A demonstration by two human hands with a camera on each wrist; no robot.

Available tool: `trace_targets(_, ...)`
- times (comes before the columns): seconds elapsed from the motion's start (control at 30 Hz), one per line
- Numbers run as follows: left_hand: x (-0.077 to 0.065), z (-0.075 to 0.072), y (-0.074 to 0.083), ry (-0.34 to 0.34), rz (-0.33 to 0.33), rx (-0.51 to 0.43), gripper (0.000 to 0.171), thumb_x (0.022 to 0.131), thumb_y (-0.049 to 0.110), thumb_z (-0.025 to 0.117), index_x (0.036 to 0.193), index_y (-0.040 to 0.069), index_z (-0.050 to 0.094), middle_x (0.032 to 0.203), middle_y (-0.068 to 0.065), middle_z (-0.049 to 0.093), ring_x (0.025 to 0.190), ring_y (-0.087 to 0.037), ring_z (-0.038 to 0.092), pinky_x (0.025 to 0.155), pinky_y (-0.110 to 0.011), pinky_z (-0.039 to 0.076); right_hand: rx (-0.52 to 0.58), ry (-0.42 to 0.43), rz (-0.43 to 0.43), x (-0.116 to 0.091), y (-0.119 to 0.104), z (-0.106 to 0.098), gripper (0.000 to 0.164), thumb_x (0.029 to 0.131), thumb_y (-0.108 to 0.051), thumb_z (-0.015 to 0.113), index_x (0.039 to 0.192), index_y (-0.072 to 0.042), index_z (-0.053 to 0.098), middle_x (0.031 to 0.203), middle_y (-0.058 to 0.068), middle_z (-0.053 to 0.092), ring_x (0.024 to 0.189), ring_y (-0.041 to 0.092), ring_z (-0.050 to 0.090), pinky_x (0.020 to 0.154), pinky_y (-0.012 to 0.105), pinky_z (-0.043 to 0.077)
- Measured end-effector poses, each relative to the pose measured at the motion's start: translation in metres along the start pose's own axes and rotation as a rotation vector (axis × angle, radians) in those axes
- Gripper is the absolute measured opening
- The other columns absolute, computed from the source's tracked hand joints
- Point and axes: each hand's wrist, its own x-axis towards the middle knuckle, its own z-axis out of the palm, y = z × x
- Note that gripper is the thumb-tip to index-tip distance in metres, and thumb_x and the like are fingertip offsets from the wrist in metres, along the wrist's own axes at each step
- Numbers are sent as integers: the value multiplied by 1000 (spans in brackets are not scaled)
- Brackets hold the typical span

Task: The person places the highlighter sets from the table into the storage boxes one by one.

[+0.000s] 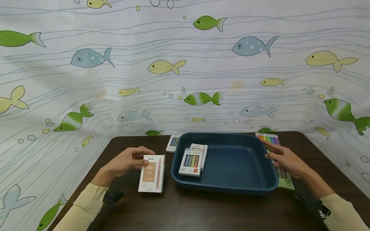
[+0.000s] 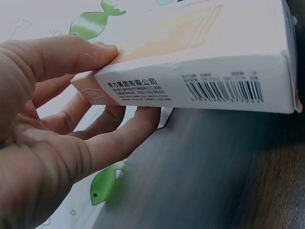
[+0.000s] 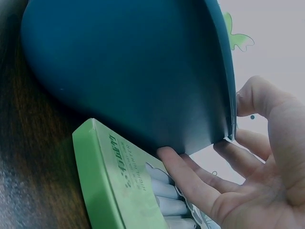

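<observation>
A white cardboard box (image 1: pixel 156 184) with an orange-brown panel and a "12" on its front is pinched in my left hand (image 1: pixel 127 163), left of the tray. In the left wrist view my thumb lies on the box's face, fingers beneath, with a barcode along its edge. My right hand (image 1: pixel 289 163) grips the right rim of a dark blue tray (image 1: pixel 231 163); in the right wrist view the thumb is at the rim and the fingers are against the outer wall. Two white boxes lie overlapping in the tray's left part; the front box (image 1: pixel 190 162) shows coloured sticks through its window.
Behind the tray's left end is another white windowed box (image 1: pixel 172 143), partly hidden. Beside the right wall lies a long green box of coloured pens (image 1: pixel 285 183), partly covered by my right hand. A fish-print sheet (image 1: pixel 208 77) surrounds the dark wooden table (image 1: pixel 202 211).
</observation>
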Motion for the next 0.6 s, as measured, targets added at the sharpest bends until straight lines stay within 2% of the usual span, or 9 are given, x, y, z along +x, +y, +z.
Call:
trace_targets(0.13, 1, 2, 3, -14, 18, -19, 40, 96, 4, 69, 135, 1, 62, 131, -25, 52, 106, -42, 62, 83, -54, 56, -12, -2, -4, 0, -1, 0, 66, 108, -27, 54, 164, -15, 21, 164, 24, 17, 135, 57, 37, 90, 65, 50)
trace_targets(0.33, 3, 5, 8, -45, 40, -66, 39, 97, 2, 68, 134, -1, 61, 130, -28, 52, 104, -42, 63, 82, -57, 56, -17, -8, -3, 0, -2, -1, 67, 108, -26, 55, 164, -15, 20, 164, 25, 17, 136, 56, 36, 91, 67, 47)
trace_targets(0.6, 1, 8, 11, -56, 47, -71, 37, 97, 0, 67, 133, -2, 62, 129, -27, 53, 104, -42, 62, 82, -56, 56, -11, -19, 1, -1, -1, -3, 68, 108, -27, 55, 165, -16, 19, 164, 26, 18, 136, 54, 36, 93, 69, 44)
